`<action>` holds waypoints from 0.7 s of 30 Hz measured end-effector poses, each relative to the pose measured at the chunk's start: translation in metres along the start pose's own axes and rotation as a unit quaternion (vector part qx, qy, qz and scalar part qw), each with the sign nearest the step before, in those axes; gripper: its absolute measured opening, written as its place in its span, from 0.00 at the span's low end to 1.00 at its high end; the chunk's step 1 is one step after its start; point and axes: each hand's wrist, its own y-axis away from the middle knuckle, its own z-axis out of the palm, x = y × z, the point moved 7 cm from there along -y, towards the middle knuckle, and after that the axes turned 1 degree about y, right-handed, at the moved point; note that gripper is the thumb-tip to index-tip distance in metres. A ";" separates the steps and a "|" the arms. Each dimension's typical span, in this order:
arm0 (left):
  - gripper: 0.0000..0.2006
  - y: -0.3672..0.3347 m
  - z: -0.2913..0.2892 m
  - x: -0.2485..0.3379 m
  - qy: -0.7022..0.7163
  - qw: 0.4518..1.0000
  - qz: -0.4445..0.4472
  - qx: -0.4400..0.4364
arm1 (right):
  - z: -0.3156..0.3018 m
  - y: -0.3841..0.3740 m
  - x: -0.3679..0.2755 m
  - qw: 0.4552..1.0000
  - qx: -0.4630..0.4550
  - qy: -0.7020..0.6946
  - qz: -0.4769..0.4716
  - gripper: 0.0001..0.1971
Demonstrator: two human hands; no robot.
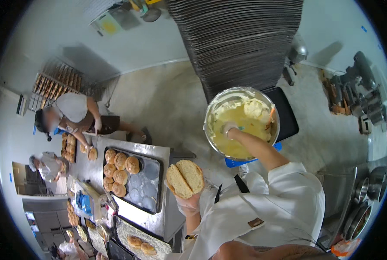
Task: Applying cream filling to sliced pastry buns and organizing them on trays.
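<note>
Round buns (pixel 120 173) sit in a dark tray (pixel 149 190) on the metal table (pixel 163 151). Beside it, left hand (pixel 189 203) gloved, fingers clamped around an opened bun (pixel 185 179), cut faces up. Right hand (pixel 230 129) inside a metal bowl (pixel 211 115) of yellow mixture (pixel 228 147); finger state, I cannot tell.

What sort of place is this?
Probably a commercial bakery kitchen: a black tray of golden buns sits on a metal table, dark trays are stacked high, and a large metal bowl holds a pale yellow mixture.
</note>
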 end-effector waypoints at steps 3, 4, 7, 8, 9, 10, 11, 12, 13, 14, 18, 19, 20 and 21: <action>0.34 0.010 -0.008 0.012 0.157 0.987 -0.037 -0.019 | 0.009 0.010 -0.002 0.996 0.051 -0.025 -0.063 0.12; 0.35 0.015 -0.008 0.010 0.238 0.969 -0.060 -0.034 | -0.002 0.018 -0.002 0.996 0.050 -0.018 -0.074 0.12; 0.35 0.006 -0.019 0.008 0.226 0.973 -0.041 -0.017 | -0.047 0.068 0.023 0.981 -0.081 -0.175 -0.014 0.12; 0.35 -0.004 -0.021 0.007 0.217 0.975 -0.037 -0.010 | -0.075 0.097 0.029 0.937 -0.045 -0.346 -0.001 0.13; 0.35 -0.012 -0.019 0.007 0.207 0.978 -0.036 -0.004 | -0.103 0.126 0.033 0.862 -0.009 -0.507 0.015 0.13; 0.35 -0.021 -0.017 0.007 0.197 0.980 -0.034 0.003 | -0.125 0.148 0.027 0.867 -0.011 -0.497 0.009 0.13; 0.34 -0.023 0.010 0.006 0.198 0.978 -0.062 -0.024 | -0.149 0.167 0.021 0.861 0.013 -0.508 -0.007 0.15; 0.34 -0.030 0.015 0.005 0.204 0.977 -0.054 -0.026 | -0.166 0.180 0.012 0.854 0.037 -0.519 -0.025 0.16; 0.34 -0.038 0.018 -0.001 0.214 0.973 -0.082 -0.023 | -0.170 0.187 0.004 0.857 0.037 -0.514 -0.029 0.16; 0.34 -0.043 0.020 -0.006 0.224 0.968 -0.110 -0.021 | -0.186 0.194 -0.007 0.842 0.114 -0.518 -0.101 0.15; 0.33 -0.043 0.044 -0.003 0.227 0.961 -0.142 -0.071 | -0.264 0.227 -0.068 0.879 0.398 -0.119 -0.233 0.08; 0.33 -0.044 0.046 0.001 0.230 0.961 -0.135 -0.069 | -0.271 0.232 -0.076 0.878 0.396 -0.119 -0.240 0.08; 0.32 -0.045 0.046 0.005 0.234 0.962 -0.122 -0.067 | -0.275 0.238 -0.090 0.880 0.391 -0.057 -0.263 0.06; 0.31 -0.044 0.046 0.011 0.237 0.963 -0.113 -0.066 | -0.279 0.247 -0.102 0.878 0.387 0.005 -0.281 0.05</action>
